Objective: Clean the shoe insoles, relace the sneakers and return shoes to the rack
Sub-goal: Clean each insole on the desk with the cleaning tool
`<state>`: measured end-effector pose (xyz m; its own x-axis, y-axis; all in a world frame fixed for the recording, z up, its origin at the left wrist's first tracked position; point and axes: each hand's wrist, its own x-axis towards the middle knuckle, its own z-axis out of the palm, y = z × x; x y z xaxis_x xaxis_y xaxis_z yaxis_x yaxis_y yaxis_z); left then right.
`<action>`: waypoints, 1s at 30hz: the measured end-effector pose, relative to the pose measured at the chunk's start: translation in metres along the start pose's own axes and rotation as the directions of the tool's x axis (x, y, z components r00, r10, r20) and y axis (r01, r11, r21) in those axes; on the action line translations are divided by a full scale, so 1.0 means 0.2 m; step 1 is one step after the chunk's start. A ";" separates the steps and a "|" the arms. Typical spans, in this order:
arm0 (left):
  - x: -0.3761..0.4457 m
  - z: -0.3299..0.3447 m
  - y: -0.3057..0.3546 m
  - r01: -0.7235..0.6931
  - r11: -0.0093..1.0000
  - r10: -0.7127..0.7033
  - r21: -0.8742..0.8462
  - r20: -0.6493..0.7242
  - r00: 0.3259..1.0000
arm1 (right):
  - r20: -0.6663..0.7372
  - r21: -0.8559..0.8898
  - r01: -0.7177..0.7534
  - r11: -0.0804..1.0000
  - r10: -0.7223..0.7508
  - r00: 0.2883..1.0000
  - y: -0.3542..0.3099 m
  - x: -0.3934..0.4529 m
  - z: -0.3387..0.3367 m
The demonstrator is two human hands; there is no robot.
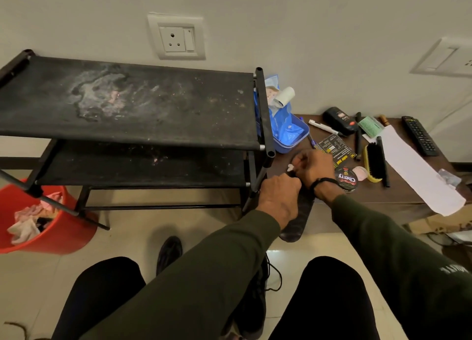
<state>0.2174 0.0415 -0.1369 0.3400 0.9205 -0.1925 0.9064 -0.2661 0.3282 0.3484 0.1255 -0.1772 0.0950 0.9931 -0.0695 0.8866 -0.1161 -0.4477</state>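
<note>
A dark insole (297,219) lies over the front edge of the low brown table (378,194), its lower end hanging past the edge. My left hand (279,196) grips the insole near its middle. My right hand (313,169) pinches a small white wad (290,168) above the insole's far end. A black sneaker (255,301) with loose laces sits on the floor between my knees, partly hidden by my left arm. Another dark shoe (169,251) lies on the floor to its left. The black shoe rack (127,109) stands at the left with dusty shelves.
On the table lie a shoe polish tin (346,180), a yellow brush (374,163), a polish bottle (338,121), a green comb (370,127), a remote (420,135), a long white paper (419,171) and a blue tub (290,135). A red bucket (38,219) with rags stands under the rack's left end.
</note>
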 end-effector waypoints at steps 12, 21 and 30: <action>-0.03 -0.02 0.02 -0.010 0.999 0.010 0.049 -0.015 1.000 | 0.003 -0.331 0.116 0.936 -0.122 0.993 -0.05 0.05 -0.05; 0.00 -0.03 0.02 -0.007 0.999 0.006 0.044 0.021 1.000 | 0.061 -0.424 0.187 0.886 -0.178 0.982 -0.03 0.06 -0.10; 0.03 -0.07 0.04 -0.007 0.996 0.001 0.094 0.064 0.998 | 0.051 -0.265 0.180 0.947 -0.173 0.984 0.23 -0.45 -0.06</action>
<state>0.2240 0.0493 -0.1226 0.3567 0.8998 -0.2512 0.9234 -0.2988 0.2408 0.3860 0.0313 -0.1808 -0.0825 0.9959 -0.0362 0.9770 0.0737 -0.1999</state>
